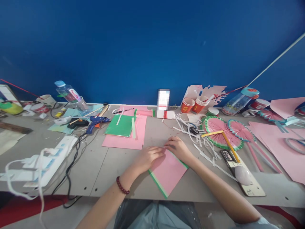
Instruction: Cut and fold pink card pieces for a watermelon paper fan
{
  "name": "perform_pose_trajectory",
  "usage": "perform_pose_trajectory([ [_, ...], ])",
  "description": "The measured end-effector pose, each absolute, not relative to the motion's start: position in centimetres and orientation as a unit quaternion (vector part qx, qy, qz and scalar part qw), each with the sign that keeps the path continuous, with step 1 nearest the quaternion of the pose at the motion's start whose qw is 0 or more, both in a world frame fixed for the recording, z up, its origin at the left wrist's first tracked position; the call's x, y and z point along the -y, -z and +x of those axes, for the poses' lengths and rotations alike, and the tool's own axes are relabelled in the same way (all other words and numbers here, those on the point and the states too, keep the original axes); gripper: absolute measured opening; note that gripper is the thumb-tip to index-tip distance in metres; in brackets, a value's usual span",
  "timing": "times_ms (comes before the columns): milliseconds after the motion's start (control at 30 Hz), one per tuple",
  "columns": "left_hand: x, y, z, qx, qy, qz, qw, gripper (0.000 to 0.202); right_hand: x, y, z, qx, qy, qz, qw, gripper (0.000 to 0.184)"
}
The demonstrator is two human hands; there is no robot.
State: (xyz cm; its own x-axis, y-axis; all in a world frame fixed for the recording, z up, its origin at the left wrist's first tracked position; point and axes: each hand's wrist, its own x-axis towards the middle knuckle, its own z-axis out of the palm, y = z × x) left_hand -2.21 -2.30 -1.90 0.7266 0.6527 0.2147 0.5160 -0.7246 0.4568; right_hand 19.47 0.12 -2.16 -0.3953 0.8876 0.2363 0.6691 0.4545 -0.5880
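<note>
A pink paper sheet (pixel 170 171) lies at an angle near the table's front edge, with green and pale strips along two opposite sides. My left hand (pixel 150 157) rests over its upper left side, fingers stretched out and lying on the paper. At the far corner, my right hand (pixel 177 147) bends its fingers in toward the paper edge and grips it there. Both sets of fingertips almost meet. The far corner is partly hidden under them.
Behind left, a green paper stack (pixel 119 125) lies on pink paper beside a blue glue gun (pixel 94 123). A power strip (pixel 57 160) is at left. To the right are paper strips (pixel 202 152), watermelon-patterned fans (pixel 222 132), a phone (pixel 243 175) and red cups (pixel 188 105).
</note>
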Motion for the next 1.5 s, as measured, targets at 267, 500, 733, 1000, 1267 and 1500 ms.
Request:
perform_pose_trajectory([
  [267,2.1,0.9,-2.8,-0.468,-0.25,0.827,0.187,0.019,-0.4,1.2,19.9,0.769,-0.287,-0.498,0.278,0.01],
  [500,1.5,0.9,-3.8,-0.514,-0.316,0.748,0.277,0.012,-0.5,0.1,20.1,0.763,-0.286,-0.481,0.325,0.019],
  [733,0.8,0.5,-4.7,-0.501,-0.31,0.725,0.357,0.012,-0.8,0.0,20.8,0.789,-0.258,-0.456,0.322,0.02],
  [1000,0.9,-4.0,-4.3,-0.494,-0.296,0.805,0.143,0.023,-1.0,-2.1,21.4,0.809,-0.169,-0.429,0.364,0.021],
  [1267,-0.5,-3.6,-3.5,-0.399,-0.307,0.855,-0.126,0.024,-0.8,-2.4,22.0,0.803,-0.008,-0.448,0.393,0.023],
  [1500,-0.8,0.7,-2.2,-0.409,-0.192,0.887,-0.09,0.025,-1.8,1.7,22.0,0.855,-0.019,-0.438,0.277,0.024],
])
